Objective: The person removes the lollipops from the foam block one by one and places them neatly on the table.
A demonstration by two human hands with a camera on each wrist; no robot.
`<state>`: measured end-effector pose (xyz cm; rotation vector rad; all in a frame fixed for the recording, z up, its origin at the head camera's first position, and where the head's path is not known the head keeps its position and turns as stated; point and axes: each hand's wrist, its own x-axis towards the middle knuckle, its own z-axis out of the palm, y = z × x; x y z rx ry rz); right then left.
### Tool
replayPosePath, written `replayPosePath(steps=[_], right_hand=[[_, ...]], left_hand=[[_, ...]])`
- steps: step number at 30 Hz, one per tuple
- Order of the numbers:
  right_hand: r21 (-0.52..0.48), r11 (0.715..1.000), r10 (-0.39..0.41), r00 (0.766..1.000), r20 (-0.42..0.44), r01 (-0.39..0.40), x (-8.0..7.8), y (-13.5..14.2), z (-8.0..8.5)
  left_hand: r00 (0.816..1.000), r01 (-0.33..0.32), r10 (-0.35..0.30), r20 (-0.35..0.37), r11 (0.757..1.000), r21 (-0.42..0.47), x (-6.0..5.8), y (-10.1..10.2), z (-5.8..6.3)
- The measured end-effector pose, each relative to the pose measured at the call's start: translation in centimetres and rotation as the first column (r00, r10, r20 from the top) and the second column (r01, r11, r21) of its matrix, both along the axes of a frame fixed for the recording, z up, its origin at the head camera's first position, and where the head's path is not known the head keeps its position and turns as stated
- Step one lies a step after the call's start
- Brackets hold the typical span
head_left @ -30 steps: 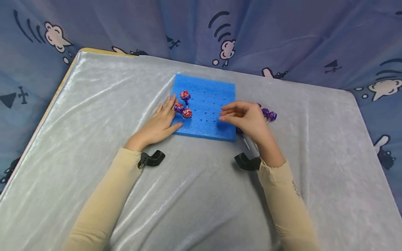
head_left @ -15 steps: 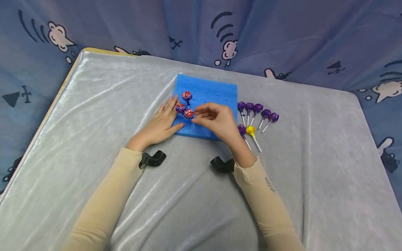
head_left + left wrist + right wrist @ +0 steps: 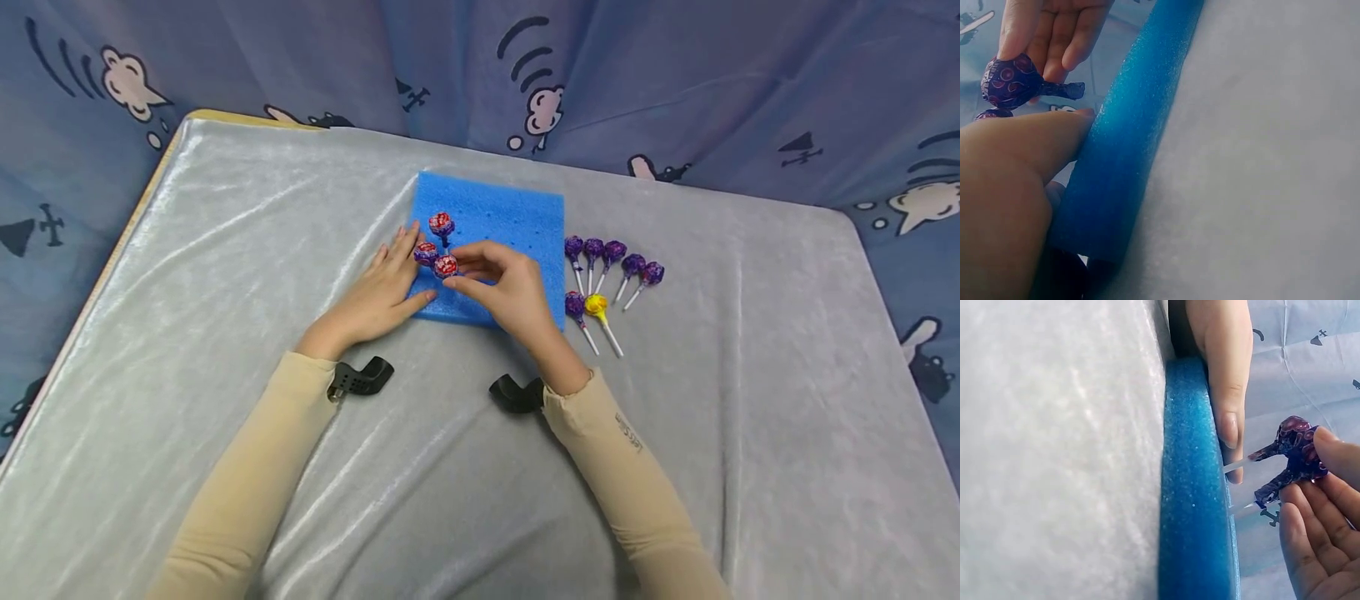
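A blue foam block (image 3: 517,215) with small holes lies on the table. Three red-and-purple wrapped lollipops stand in its left part: one at the back (image 3: 441,223), one at the left (image 3: 426,253) and a front one (image 3: 446,266). My right hand (image 3: 506,287) pinches the front lollipop's head between thumb and fingers. In the right wrist view that thumb (image 3: 1335,450) presses on the wrapped head (image 3: 1304,459), and white sticks run into the foam. My left hand (image 3: 375,292) rests with straight fingers along the block's left edge, its thumb on the front-left corner.
Right of the block lie several purple lollipops (image 3: 613,252), another purple one (image 3: 574,305) nearer me and a yellow one (image 3: 596,307). A grey velvety cloth (image 3: 420,467) covers the table. A blue patterned curtain (image 3: 450,75) hangs behind.
My right hand has come left from above the block's right side to the front lollipop and taken hold of its head. The lollipops on the right are uncovered. My left hand has stayed put.
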<state>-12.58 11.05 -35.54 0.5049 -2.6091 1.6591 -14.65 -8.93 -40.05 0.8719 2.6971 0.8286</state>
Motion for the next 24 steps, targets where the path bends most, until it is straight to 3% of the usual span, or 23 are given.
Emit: replayPosePath(steps=[17, 24], right_hand=[[-0.139, 0.990, -0.026, 0.998, -0.061, 0.017, 0.0, 0.5, 0.9], [-0.206, 0.978, -0.037, 0.999, -0.031, 0.030, 0.2, 1.0, 1.6]], left_hand=[[1.000, 0.000, 0.000, 0.020, 1.000, 0.002, -0.1, 0.2, 0.5], [1.000, -0.001, 0.000, 0.026, 1.000, 0.010, 0.2, 0.0, 0.3]])
